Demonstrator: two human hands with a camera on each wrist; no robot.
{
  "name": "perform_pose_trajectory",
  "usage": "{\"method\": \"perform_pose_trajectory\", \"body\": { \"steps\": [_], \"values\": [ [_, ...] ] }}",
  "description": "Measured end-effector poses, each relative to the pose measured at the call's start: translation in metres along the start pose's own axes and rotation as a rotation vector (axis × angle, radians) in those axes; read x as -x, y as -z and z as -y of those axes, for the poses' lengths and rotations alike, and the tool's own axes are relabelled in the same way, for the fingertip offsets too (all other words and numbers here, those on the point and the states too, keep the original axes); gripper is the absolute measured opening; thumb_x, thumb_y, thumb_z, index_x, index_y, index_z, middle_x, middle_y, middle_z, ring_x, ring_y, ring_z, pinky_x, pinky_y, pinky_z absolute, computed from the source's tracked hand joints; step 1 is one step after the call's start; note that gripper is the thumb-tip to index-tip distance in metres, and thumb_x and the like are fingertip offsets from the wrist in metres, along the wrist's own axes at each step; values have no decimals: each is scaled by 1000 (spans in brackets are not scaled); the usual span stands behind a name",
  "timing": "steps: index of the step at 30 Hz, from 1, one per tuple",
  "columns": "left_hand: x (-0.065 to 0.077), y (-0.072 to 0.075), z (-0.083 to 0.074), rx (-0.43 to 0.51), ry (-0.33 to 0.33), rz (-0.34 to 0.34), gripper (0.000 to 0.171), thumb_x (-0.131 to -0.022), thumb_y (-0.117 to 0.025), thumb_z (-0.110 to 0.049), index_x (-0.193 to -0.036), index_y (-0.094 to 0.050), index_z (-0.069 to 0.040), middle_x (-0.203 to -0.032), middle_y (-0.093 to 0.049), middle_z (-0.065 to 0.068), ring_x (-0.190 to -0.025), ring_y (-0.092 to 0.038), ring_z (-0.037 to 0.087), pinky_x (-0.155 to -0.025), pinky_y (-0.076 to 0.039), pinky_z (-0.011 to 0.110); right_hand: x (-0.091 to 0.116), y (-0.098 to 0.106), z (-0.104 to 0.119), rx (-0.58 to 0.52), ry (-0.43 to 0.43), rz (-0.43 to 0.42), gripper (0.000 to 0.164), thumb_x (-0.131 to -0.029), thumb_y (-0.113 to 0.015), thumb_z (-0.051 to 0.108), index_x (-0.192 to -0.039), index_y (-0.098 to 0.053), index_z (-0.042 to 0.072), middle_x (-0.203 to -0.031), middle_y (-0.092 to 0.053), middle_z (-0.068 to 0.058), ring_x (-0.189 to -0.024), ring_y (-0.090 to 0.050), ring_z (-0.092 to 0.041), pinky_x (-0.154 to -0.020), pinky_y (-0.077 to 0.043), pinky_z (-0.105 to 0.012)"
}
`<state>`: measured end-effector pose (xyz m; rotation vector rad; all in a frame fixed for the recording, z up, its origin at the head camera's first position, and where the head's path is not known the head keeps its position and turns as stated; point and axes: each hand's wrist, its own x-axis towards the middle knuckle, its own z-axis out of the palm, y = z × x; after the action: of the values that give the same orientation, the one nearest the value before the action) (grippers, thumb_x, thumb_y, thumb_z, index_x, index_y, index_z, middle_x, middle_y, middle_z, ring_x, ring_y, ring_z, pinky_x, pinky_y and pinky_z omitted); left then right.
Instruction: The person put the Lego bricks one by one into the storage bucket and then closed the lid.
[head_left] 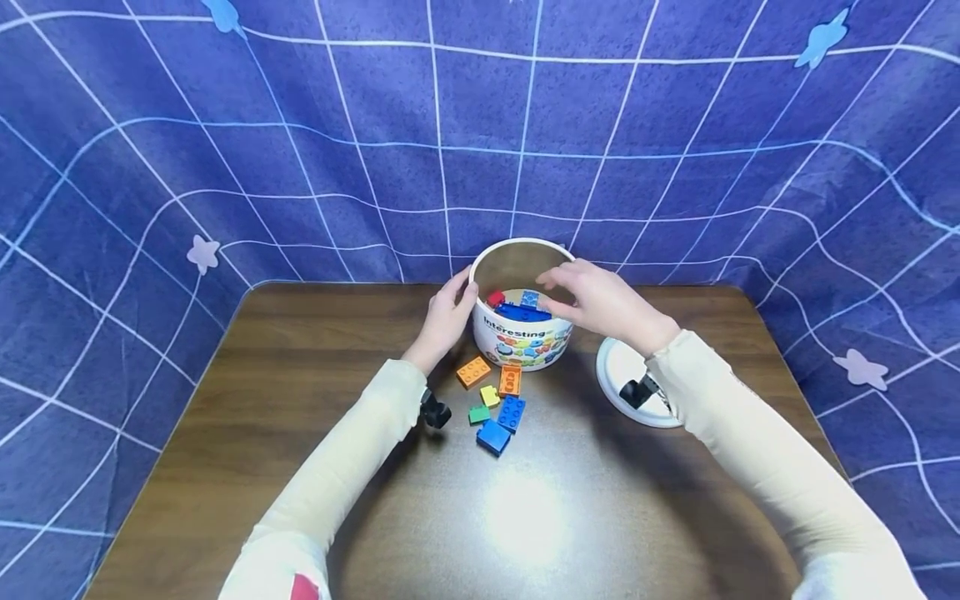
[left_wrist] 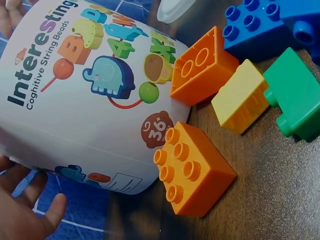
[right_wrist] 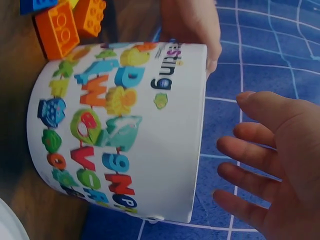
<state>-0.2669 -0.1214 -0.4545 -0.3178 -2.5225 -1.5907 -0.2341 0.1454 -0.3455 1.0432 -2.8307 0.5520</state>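
A white round bucket, printed with "Interesting" and colourful toy shapes, stands upright at the table's back. My left hand holds its left side at the rim; in the left wrist view the fingers lie spread along its wall. Over the bucket's opening hovers my right hand, fingers apart, and the right wrist view shows nothing held in it. Inside the bucket are a long blue piece, a red block and a light blue block.
In front of the bucket lie orange bricks, a yellow brick, a green brick and blue bricks. Under the right forearm lies a white round lid. A blue gridded cloth hangs behind the wooden table.
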Motion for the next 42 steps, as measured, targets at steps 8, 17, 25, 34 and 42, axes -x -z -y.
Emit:
{"method": "perform_pose_trajectory", "body": {
  "steps": [8,17,25,34,42],
  "values": [
    [3,2,2,-9,15,12,51,-111,-48,-29,-157,-46,-7,-158,-49,15,-146,-47,30,-119,-41,45,24,-13,11,-49,83,-92,38,-98,-74,24,-129,-68,3,-114,-71,-11,-100,-64,-26,-85,-58,-44],
    [1,7,2,-27,1,11,51,-110,-49,-28,-156,-48,-7,-158,-49,15,-146,-46,29,-119,-40,45,45,-20,25,-70,120,-123,40,-96,-76,23,-130,-69,4,-114,-72,-10,-100,-65,-25,-85,-59,-44],
    [0,6,0,-22,-5,19,51,-111,-49,-28,-157,-46,-6,-159,-48,15,-148,-44,29,-120,-39,44,59,-27,21,-92,75,-122,41,-97,-77,27,-132,-69,8,-120,-72,-8,-109,-65,-24,-93,-58,-44],
    [-2,2,0,-31,-15,3,50,-110,-50,-27,-156,-48,-6,-158,-50,15,-146,-46,29,-120,-39,43,70,-40,15,-128,90,-116,41,-96,-77,23,-132,-69,6,-123,-72,-8,-115,-65,-24,-99,-56,-47],
    [-1,2,-2,-30,-28,-6,48,-109,-51,-23,-153,-51,-4,-155,-53,16,-142,-51,30,-118,-42,42,76,-71,16,-107,133,-60,38,-96,-76,25,-127,-71,4,-120,-73,-8,-112,-66,-24,-97,-57,-43]
  ]
}}
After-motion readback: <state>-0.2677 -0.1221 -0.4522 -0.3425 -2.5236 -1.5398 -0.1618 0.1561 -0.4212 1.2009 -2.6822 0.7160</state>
